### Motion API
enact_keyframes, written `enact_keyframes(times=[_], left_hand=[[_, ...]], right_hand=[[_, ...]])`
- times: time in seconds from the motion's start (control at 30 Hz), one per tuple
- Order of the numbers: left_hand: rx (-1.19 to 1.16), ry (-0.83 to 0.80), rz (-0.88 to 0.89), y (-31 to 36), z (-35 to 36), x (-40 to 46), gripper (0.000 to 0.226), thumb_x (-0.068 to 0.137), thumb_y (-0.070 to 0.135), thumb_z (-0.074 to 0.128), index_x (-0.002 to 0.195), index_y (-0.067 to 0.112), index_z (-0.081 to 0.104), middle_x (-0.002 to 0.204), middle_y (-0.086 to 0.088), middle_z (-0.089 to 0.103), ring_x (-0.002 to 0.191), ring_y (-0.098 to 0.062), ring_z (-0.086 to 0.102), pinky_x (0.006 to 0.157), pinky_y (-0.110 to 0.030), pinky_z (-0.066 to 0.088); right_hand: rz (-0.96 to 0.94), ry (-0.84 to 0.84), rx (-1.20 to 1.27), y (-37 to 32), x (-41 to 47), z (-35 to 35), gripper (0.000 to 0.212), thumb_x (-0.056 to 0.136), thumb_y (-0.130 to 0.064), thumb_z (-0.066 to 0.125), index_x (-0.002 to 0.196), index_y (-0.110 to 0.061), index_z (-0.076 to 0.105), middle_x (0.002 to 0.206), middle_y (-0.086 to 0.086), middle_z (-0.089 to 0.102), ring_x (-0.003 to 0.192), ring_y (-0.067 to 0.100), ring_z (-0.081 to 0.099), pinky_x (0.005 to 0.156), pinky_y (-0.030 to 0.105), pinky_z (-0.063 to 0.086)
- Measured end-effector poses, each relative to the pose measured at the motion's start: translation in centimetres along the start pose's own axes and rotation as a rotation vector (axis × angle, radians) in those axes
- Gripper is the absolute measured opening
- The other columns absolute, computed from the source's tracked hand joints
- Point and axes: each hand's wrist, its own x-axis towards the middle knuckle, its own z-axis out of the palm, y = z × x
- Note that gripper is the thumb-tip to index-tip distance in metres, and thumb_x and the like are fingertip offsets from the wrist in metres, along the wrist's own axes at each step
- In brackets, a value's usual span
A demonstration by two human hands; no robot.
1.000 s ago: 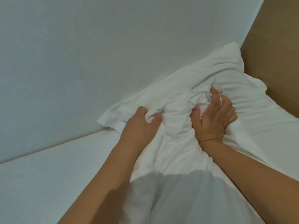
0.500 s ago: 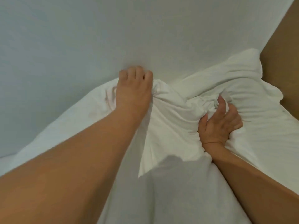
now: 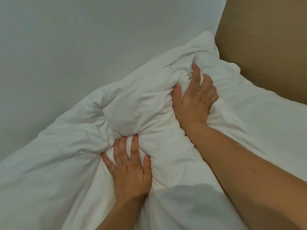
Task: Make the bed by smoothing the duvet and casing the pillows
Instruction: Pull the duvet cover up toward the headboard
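Note:
A white pillow in its case point(image 3: 136, 110) lies bunched and wrinkled in front of me, stretching from the lower left up to the wall corner. My left hand point(image 3: 129, 170) grips a fold of the fabric low in the middle, fingers spread and dug into the cloth. Higher and to the right, my right hand point(image 3: 196, 98) clutches another bunch of the white fabric, fingers curled into the folds. What lies under the fabric is hidden.
A pale grey wall point(image 3: 83, 47) runs along the left and back. A tan headboard panel point(image 3: 265, 47) stands at the upper right. Smooth white bedding point(image 3: 265, 130) lies at the right, under my right forearm.
My left hand has let go of the fabric high near the wall, come down towards me, and now grips a lower fold. The right hand has kept its hold.

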Motion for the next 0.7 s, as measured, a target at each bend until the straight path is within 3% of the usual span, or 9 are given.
enact_keyframes(times=[0.13, 0.2, 0.27, 0.33, 0.4, 0.47, 0.53, 0.63, 0.7], left_hand=[[0.034, -0.034, 0.008, 0.0, -0.7, -0.3, 0.051, 0.092, 0.041, 0.03, 0.127, 0.01, 0.051, 0.13, -0.018, 0.048, 0.124, -0.036, 0.044, 0.112, -0.062, 0.014], [0.117, -0.156, -0.006, -0.3, -2.4, -0.5, 0.044, 0.09, 0.04, 0.031, 0.107, 0.011, 0.059, 0.106, -0.014, 0.057, 0.098, -0.034, 0.053, 0.095, -0.057, 0.033], [0.13, -0.339, 0.008, 0.2, -5.3, -0.9, 0.044, 0.092, 0.041, 0.026, 0.098, 0.015, 0.061, 0.093, -0.007, 0.059, 0.084, -0.031, 0.056, 0.079, -0.047, 0.037], [-0.007, -0.372, -0.04, 2.0, -9.9, -0.4, 0.038, 0.098, 0.04, 0.024, 0.094, 0.018, 0.055, 0.092, -0.003, 0.062, 0.089, -0.03, 0.061, 0.079, -0.042, 0.037], [-0.189, -0.2, -0.084, 4.3, -14.8, 1.5, 0.035, 0.102, 0.036, 0.027, 0.083, 0.016, 0.047, 0.088, -0.007, 0.063, 0.091, -0.033, 0.061, 0.08, -0.04, 0.037], [-0.353, 0.045, -0.041, 8.5, -20.0, 4.5, 0.034, 0.103, 0.035, 0.032, 0.079, 0.013, 0.043, 0.084, -0.015, 0.063, 0.085, -0.038, 0.059, 0.077, -0.042, 0.039], [-0.503, 0.188, 0.039, 13.2, -23.5, 7.2, 0.031, 0.103, 0.036, 0.034, 0.081, 0.014, 0.041, 0.081, -0.012, 0.059, 0.082, -0.037, 0.055, 0.075, -0.043, 0.039], [-0.565, -0.1, -0.009, 16.9, -21.9, 12.6, 0.036, 0.099, 0.048, 0.028, 0.108, 0.018, 0.044, 0.118, 0.001, 0.052, 0.115, -0.025, 0.044, 0.099, -0.053, 0.035], [-0.371, -0.405, 0.008, 16.2, -17.4, 15.5, 0.064, 0.084, 0.064, 0.009, 0.139, 0.039, 0.029, 0.158, 0.012, 0.016, 0.145, -0.023, 0.01, 0.11, -0.068, 0.011]], right_hand=[[0.054, -0.385, -0.11, -0.6, 0.3, -8.3, 0.096, 0.082, -0.075, 0.035, 0.15, -0.031, -0.017, 0.157, 0.018, 0.011, 0.142, 0.034, 0.018, 0.116, 0.05, 0.006], [0.051, -0.625, -0.323, -0.2, 0.7, -13.5, 0.11, 0.075, -0.082, 0.038, 0.147, -0.028, -0.026, 0.152, 0.018, 0.025, 0.137, 0.036, 0.027, 0.112, 0.052, 0.014], [0.005, -0.726, -0.483, -0.2, -0.7, -17.5, 0.106, 0.082, -0.066, 0.048, 0.149, -0.023, -0.022, 0.132, 0.011, 0.045, 0.118, 0.031, 0.046, 0.093, 0.046, 0.034], [-0.041, -0.788, -0.418, -1.3, -1.4, -20.0, 0.086, 0.091, -0.035, 0.048, 0.153, -0.02, -0.009, 0.107, 0.004, 0.054, 0.092, 0.026, 0.055, 0.073, 0.034, 0.038], [-0.04, -0.732, -0.291, -2.4, 1.8, -21.5, 0.067, 0.09, -0.02, 0.045, 0.15, -0.02, 0.017, 0.107, 0.007, 0.058, 0.093, 0.03, 0.058, 0.071, 0.032, 0.039], [0.02, -0.481, -0.215, -3.6, 9.4, -22.6, 0.045, 0.09, -0.02, 0.046, 0.134, -0.017, 0.04, 0.12, 0.013, 0.059, 0.109, 0.034, 0.059, 0.082, 0.037, 0.044], [0.116, -0.305, -0.202, -4.8, 17.2, -23.7, 0.048, 0.091, -0.022, 0.048, 0.137, -0.013, 0.038, 0.13, 0.017, 0.054, 0.118, 0.036, 0.055, 0.092, 0.041, 0.044], [0.154, -0.291, -0.434, -5.8, 21.0, -22.5, 0.08, 0.092, -0.026, 0.051, 0.154, -0.018, 0.001, 0.151, 0.017, 0.026, 0.134, 0.038, 0.034, 0.107, 0.054, 0.026], [0.01, -0.338, -0.56, -3.1, 18.2, -18.5, 0.077, 0.094, -0.04, 0.043, 0.153, -0.026, -0.005, 0.158, 0.012, 0.008, 0.144, 0.036, 0.011, 0.109, 0.067, 0.002]])
